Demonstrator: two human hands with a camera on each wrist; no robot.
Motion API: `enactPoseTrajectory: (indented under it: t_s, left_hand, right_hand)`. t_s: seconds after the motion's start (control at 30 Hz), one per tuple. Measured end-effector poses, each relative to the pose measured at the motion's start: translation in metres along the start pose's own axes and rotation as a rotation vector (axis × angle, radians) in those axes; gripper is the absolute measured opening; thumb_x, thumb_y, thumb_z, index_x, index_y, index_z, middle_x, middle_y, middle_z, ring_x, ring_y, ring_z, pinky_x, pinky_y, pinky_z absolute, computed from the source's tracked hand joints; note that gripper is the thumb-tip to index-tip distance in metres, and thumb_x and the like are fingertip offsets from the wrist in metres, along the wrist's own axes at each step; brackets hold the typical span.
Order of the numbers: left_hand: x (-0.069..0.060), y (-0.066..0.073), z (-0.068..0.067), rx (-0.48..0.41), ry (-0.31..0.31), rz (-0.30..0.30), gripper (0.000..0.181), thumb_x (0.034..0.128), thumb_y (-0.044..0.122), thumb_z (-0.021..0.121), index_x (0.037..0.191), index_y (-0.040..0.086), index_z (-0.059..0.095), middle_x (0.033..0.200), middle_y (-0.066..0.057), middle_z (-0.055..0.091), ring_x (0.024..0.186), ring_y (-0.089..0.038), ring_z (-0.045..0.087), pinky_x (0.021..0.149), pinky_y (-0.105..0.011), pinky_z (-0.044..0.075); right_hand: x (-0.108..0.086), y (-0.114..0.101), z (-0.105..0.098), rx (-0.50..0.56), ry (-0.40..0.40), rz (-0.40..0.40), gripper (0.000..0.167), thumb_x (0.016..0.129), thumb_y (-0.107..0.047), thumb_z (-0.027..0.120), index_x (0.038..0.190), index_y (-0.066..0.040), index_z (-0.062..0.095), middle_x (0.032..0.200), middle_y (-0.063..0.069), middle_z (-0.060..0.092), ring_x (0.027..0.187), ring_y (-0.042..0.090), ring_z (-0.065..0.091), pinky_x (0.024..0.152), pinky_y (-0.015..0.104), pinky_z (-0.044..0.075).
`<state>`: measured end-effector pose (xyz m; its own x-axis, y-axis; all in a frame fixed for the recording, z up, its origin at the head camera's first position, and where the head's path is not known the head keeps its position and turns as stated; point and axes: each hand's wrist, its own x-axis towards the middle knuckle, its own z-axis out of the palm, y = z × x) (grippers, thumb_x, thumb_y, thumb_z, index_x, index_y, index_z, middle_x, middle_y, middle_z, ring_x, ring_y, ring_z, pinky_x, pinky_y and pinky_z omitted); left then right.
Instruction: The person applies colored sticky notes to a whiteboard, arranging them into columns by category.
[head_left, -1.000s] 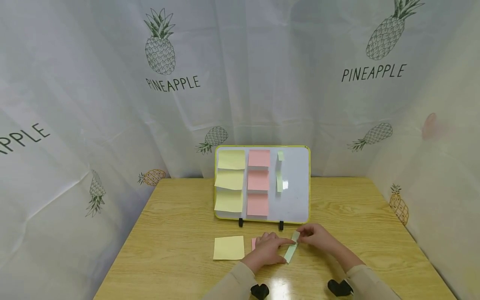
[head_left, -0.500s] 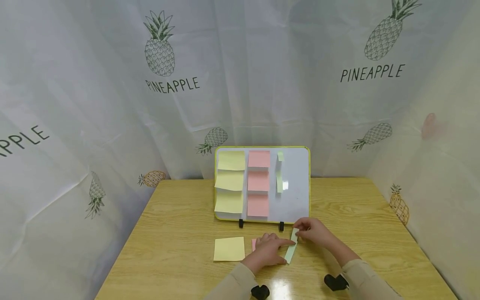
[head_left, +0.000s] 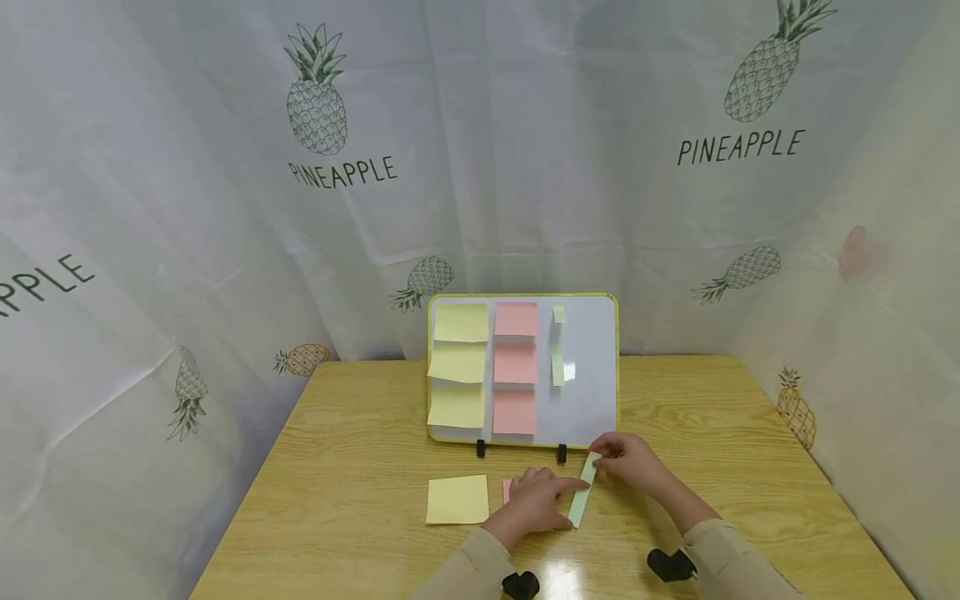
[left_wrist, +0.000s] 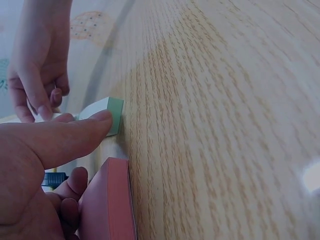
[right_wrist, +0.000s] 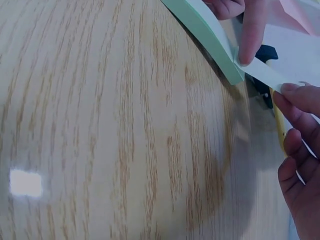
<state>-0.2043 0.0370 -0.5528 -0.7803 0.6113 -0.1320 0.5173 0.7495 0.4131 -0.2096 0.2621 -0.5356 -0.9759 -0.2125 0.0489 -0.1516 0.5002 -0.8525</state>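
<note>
A narrow pad of pale green sticky notes [head_left: 580,505] lies slanted on the table. My left hand [head_left: 534,502] holds it between thumb and index finger, the thumb at its near end and the index fingertip pressing near its far end. My right hand [head_left: 628,461] pinches the free end of a green sticky note [right_wrist: 267,76], which is lifted off the pad at the far end in the right wrist view. A pink sticky note pad [left_wrist: 111,200] lies under my left hand, mostly hidden in the head view. Left of it sits a yellow sticky note pad [head_left: 457,500].
Behind the pads a yellow-framed whiteboard [head_left: 592,408] stands on black feet [head_left: 562,453]. Columns of yellow notes [head_left: 459,364], pink notes [head_left: 515,364] and two narrow green notes [head_left: 558,365] are stuck on it. A pineapple-print curtain [head_left: 547,167] surrounds the wooden table [head_left: 337,467].
My right hand has moved slightly up and away towards the whiteboard, lifting the green note's end. My left hand keeps its place on the green pad.
</note>
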Motion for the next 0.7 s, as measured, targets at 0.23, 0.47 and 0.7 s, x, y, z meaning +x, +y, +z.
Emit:
enactPoseTrajectory:
  t_s: [0.23,0.47,0.7]
  left_hand:
    - [0.000,0.000,0.000,-0.004,0.002,0.003,0.067,0.0774,0.039,0.082,0.132,0.058,0.049,0.089,0.016,0.046,0.076,-0.009,0.033,0.070,-0.032,0.026]
    - [0.000,-0.001,0.000,0.001,0.008,0.012,0.066,0.0774,0.039,0.082,0.132,0.058,0.049,0.088,0.016,0.045,0.076,-0.008,0.033,0.069,-0.032,0.025]
    - [0.000,0.000,-0.001,0.000,0.006,0.015,0.065,0.0773,0.039,0.082,0.131,0.058,0.050,0.089,0.016,0.046,0.077,-0.009,0.033,0.070,-0.032,0.026]
  right_hand:
    - [-0.001,0.001,-0.003,0.014,0.027,0.022,0.020,0.089,-0.007,0.071,0.106,0.003,0.068,0.088,0.006,0.062,0.077,0.019,0.055,0.062,0.029,0.049]
    - [0.000,0.003,-0.008,0.012,0.045,0.040,0.021,0.088,-0.005,0.071,0.107,0.004,0.068,0.085,0.005,0.061,0.074,0.018,0.055,0.061,0.030,0.049]
    - [0.003,0.007,-0.012,-0.006,0.087,0.062,0.016,0.087,-0.004,0.071,0.103,-0.001,0.070,0.082,0.003,0.062,0.074,0.018,0.056,0.061,0.029,0.048]
